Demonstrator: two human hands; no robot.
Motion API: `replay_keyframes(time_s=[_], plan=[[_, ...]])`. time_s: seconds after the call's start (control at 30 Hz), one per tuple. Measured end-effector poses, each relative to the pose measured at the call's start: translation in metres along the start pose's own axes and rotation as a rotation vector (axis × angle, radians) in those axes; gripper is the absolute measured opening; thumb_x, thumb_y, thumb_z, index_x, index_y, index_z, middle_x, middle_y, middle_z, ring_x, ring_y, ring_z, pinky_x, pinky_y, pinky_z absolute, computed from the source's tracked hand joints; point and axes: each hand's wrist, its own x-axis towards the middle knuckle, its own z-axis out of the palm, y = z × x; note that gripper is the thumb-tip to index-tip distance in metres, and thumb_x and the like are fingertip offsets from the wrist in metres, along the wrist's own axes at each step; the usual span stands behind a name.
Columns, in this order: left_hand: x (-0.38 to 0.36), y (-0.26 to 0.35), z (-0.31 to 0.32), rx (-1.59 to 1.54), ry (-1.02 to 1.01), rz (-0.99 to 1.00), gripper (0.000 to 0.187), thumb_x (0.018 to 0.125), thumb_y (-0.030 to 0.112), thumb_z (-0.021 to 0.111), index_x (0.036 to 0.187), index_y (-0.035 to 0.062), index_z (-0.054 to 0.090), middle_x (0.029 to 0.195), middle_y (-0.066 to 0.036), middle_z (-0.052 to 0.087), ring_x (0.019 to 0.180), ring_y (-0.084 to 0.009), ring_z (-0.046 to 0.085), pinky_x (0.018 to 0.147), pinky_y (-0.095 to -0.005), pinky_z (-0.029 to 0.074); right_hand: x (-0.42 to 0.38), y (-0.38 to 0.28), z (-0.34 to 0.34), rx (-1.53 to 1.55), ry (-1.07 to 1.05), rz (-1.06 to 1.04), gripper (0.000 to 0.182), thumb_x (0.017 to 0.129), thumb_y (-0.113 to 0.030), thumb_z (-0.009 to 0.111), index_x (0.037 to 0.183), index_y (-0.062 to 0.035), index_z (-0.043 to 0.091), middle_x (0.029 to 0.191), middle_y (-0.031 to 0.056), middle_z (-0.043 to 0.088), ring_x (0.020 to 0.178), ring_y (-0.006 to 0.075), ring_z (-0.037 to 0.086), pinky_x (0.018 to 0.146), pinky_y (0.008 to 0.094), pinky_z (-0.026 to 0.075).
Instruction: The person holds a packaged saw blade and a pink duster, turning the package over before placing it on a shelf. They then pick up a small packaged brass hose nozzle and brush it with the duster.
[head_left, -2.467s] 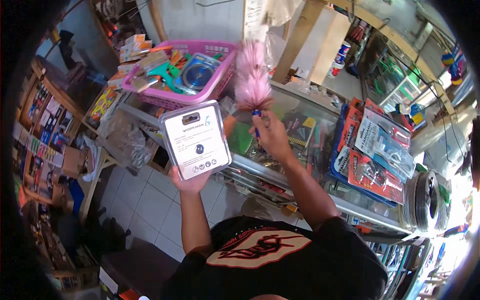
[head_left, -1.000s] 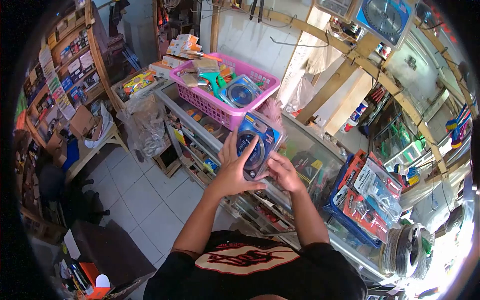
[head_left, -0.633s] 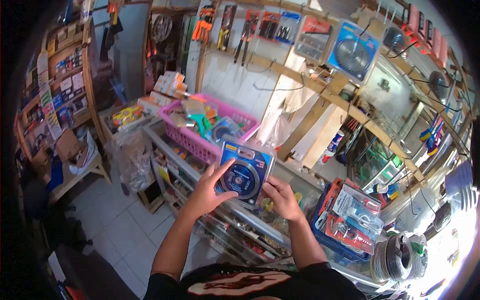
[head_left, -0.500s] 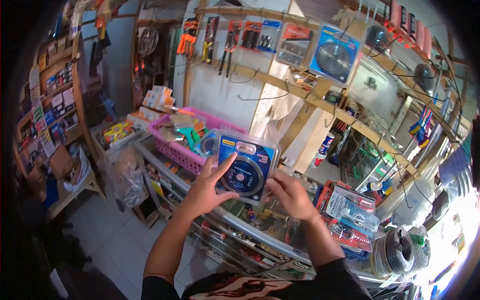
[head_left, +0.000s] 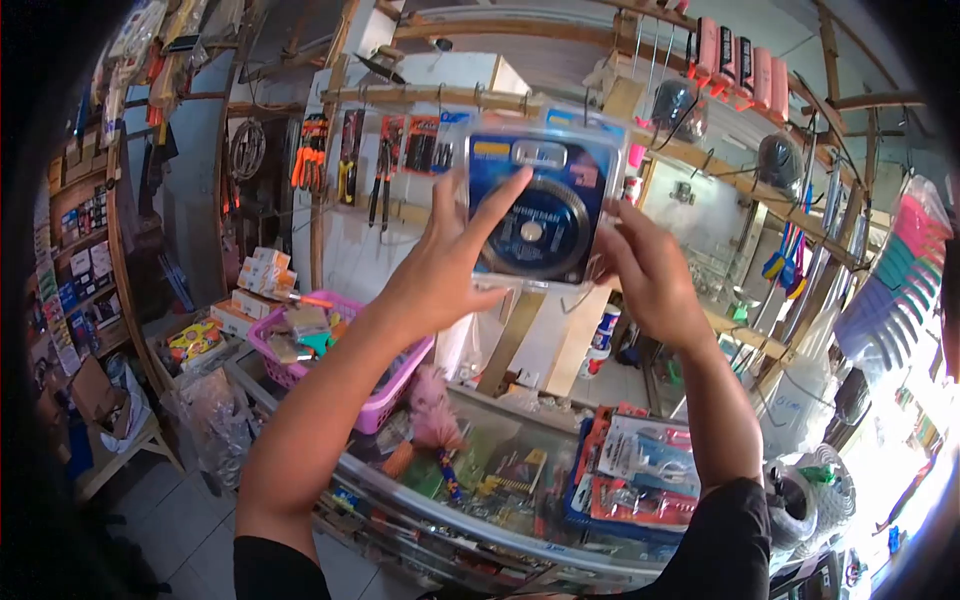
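A clear blister pack with a round saw blade on a blue card (head_left: 535, 215) is raised in front of the hanging rail. My left hand (head_left: 440, 250) holds its left side, the index finger lying across the front and the thumb near the lower edge. At the right edge my right hand (head_left: 650, 265) grips the pack, its fingertips partly hidden behind it. Below is the glass counter (head_left: 500, 420), and the pink basket (head_left: 385, 405) of packaged goods stands to the lower left.
Packaged pliers (head_left: 386, 165) and other tools hang on the wooden rail (head_left: 400, 97). A blue tray of blister packs (head_left: 640, 465) lies on the counter at the right, near wire rolls (head_left: 800, 500). Shelves (head_left: 90, 240) stand at far left.
Both hands have lifted the blade pack up and to the right, towards the hanging rail. The view has tilted upward, and a pink item on the counter now shows.
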Motion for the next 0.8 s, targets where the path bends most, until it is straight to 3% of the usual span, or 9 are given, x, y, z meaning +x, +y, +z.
replay_keyframes(time_s=[0.13, 0.17, 0.3, 0.5, 0.7, 0.8], plan=[[0.065, 0.007, 0.015, 0.023, 0.059, -0.037, 0.131, 0.068, 0.005, 0.094, 0.168, 0.0389, 0.017, 0.163, -0.034, 0.009, 0.151, -0.0581, 0.027, 0.122, -0.0560, 0.041, 0.052, 0.025, -0.030, 0.001, 0.112, -0.060, 0.031, 0.108, -0.013, 0.053, 0.131, 0.0055, 0.061, 0.090, 0.0176, 0.073, 0.075, 0.0222, 0.073, 0.069, 0.0363, 0.058], [0.077, 0.003, 0.022, -0.006, 0.046, -0.020, 0.133, 0.067, 0.004, 0.094, 0.167, 0.0418, 0.015, 0.166, -0.036, -0.001, 0.155, -0.0589, 0.016, 0.125, -0.0578, 0.034, 0.060, 0.029, -0.036, 0.013, 0.121, -0.053, 0.030, 0.108, -0.013, 0.053, 0.130, 0.0054, 0.061, 0.090, 0.0176, 0.074, 0.075, 0.0228, 0.074, 0.069, 0.0368, 0.058], [0.104, 0.001, 0.036, 0.070, 0.041, -0.046, 0.135, 0.066, 0.003, 0.095, 0.168, 0.0404, 0.015, 0.169, -0.033, -0.013, 0.157, -0.0578, 0.010, 0.126, -0.0574, 0.033, 0.087, 0.055, -0.046, 0.025, 0.146, -0.059, 0.028, 0.107, -0.015, 0.054, 0.125, 0.0054, 0.063, 0.089, 0.0165, 0.074, 0.070, 0.0219, 0.073, 0.067, 0.0355, 0.058], [0.117, 0.002, 0.031, 0.120, -0.011, -0.049, 0.128, 0.065, 0.011, 0.096, 0.168, 0.0343, 0.025, 0.172, -0.026, -0.013, 0.158, -0.0534, 0.011, 0.127, -0.0551, 0.030, 0.102, 0.064, -0.056, 0.144, 0.109, 0.006, 0.028, 0.108, -0.016, 0.055, 0.122, 0.0057, 0.065, 0.087, 0.0142, 0.073, 0.066, 0.0185, 0.070, 0.058, 0.0331, 0.056], [0.113, 0.011, 0.013, 0.043, -0.122, -0.079, 0.117, 0.068, 0.021, 0.095, 0.167, 0.0229, 0.032, 0.174, -0.026, 0.007, 0.161, -0.0436, 0.015, 0.128, -0.0499, 0.025, 0.103, 0.045, -0.069, 0.324, 0.065, 0.107, 0.028, 0.106, -0.019, 0.058, 0.114, 0.0062, 0.067, 0.085, 0.0105, 0.070, 0.064, 0.0170, 0.067, 0.057, 0.0315, 0.056], [0.116, 0.010, -0.005, -0.032, -0.228, -0.055, 0.108, 0.072, 0.021, 0.094, 0.165, 0.0194, 0.039, 0.168, -0.025, 0.032, 0.155, -0.0347, 0.035, 0.125, -0.0439, 0.033, 0.101, 0.033, -0.073, 0.529, 0.062, 0.190, 0.021, 0.105, -0.016, 0.058, 0.106, 0.0021, 0.069, 0.082, 0.0068, 0.068, 0.062, 0.0139, 0.062, 0.055, 0.0272, 0.051]])
